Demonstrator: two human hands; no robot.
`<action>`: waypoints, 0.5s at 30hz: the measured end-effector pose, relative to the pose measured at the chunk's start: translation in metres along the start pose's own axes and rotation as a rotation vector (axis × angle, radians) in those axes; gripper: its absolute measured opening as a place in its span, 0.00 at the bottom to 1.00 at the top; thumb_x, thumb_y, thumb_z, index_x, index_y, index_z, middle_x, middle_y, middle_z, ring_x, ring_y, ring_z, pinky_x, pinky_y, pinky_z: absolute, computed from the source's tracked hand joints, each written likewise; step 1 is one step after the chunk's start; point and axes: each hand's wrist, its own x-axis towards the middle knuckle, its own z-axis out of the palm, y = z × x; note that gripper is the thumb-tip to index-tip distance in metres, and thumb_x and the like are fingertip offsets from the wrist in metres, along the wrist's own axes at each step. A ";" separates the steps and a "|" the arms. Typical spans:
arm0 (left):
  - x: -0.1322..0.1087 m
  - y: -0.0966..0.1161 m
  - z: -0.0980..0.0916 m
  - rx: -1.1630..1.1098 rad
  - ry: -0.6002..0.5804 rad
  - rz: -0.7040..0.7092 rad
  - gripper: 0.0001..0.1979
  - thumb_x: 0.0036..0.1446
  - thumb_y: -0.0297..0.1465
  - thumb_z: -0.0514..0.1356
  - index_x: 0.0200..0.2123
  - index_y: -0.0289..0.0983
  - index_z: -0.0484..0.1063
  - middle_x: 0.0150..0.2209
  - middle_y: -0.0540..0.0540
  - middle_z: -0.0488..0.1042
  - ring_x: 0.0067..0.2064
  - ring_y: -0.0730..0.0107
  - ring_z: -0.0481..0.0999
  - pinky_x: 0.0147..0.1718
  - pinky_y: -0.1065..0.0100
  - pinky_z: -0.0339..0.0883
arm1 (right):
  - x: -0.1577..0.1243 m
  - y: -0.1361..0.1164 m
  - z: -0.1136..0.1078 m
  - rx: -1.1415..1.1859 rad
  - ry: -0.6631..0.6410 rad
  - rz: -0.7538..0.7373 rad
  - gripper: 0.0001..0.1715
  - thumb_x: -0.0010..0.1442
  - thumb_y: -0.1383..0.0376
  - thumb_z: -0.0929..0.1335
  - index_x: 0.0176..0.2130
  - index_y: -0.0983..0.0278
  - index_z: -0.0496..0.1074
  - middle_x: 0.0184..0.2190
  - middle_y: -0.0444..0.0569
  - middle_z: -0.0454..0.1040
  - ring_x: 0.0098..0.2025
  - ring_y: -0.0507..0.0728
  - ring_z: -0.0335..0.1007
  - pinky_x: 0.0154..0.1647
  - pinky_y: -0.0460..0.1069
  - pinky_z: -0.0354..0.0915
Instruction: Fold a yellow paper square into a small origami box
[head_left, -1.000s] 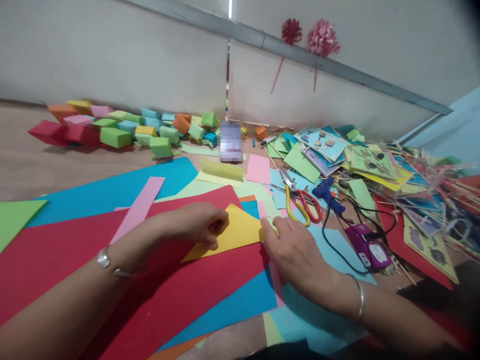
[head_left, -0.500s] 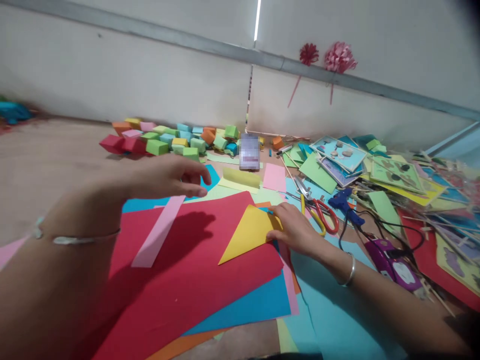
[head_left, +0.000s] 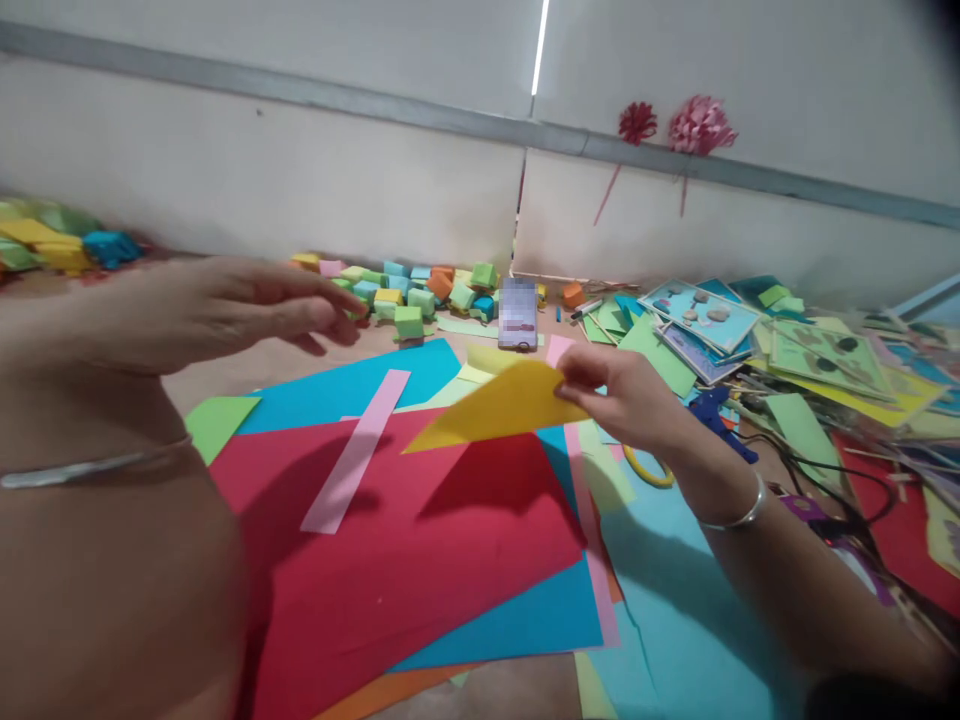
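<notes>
Between the thumb and fingers of my right hand (head_left: 619, 395) is a yellow piece of paper (head_left: 499, 402), pinched at its right end. It is raised above a large red sheet of paper (head_left: 450, 580) and casts a shadow there. My left hand (head_left: 262, 310) hovers at the upper left with its fingers stretched out and nothing in them. Below and to the right of that hand, a pink paper strip (head_left: 356, 455) lies slanted across the red sheet. Blue sheets (head_left: 525, 615) stick out from beneath the red one.
Folded paper cubes (head_left: 409, 320) line the wall behind a phone (head_left: 518, 313). To the right are a blue glue gun (head_left: 716, 420), a yellow scissors handle (head_left: 649, 468), a cable and a pile of paper cards (head_left: 701, 310). Light blue paper (head_left: 690, 600) lies under my right forearm.
My right hand has lifted the yellow paper off the red sheet. My left hand has moved left and up, away from the pink strip. The view has shifted slightly left.
</notes>
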 end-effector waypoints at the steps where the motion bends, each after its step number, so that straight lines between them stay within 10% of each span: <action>1: 0.001 0.006 0.004 0.062 -0.098 0.013 0.21 0.36 0.49 0.74 0.36 0.49 0.82 0.37 0.47 0.85 0.37 0.55 0.84 0.29 0.70 0.77 | 0.007 -0.007 -0.005 0.067 0.068 -0.026 0.05 0.56 0.67 0.67 0.29 0.63 0.67 0.28 0.44 0.69 0.31 0.52 0.63 0.33 0.48 0.57; 5: 0.006 0.022 0.035 -0.220 -0.138 0.118 0.31 0.59 0.57 0.53 0.51 0.42 0.77 0.42 0.48 0.85 0.44 0.58 0.84 0.39 0.61 0.74 | 0.030 -0.018 -0.011 0.517 0.250 -0.031 0.07 0.54 0.63 0.69 0.31 0.62 0.66 0.28 0.43 0.69 0.30 0.51 0.65 0.33 0.48 0.62; 15: 0.029 0.006 0.097 -0.214 -0.183 0.041 0.20 0.43 0.43 0.74 0.37 0.38 0.82 0.38 0.43 0.84 0.40 0.59 0.83 0.40 0.64 0.78 | 0.050 0.018 0.001 0.917 0.412 0.148 0.17 0.44 0.60 0.77 0.29 0.62 0.68 0.24 0.42 0.73 0.27 0.51 0.70 0.29 0.47 0.67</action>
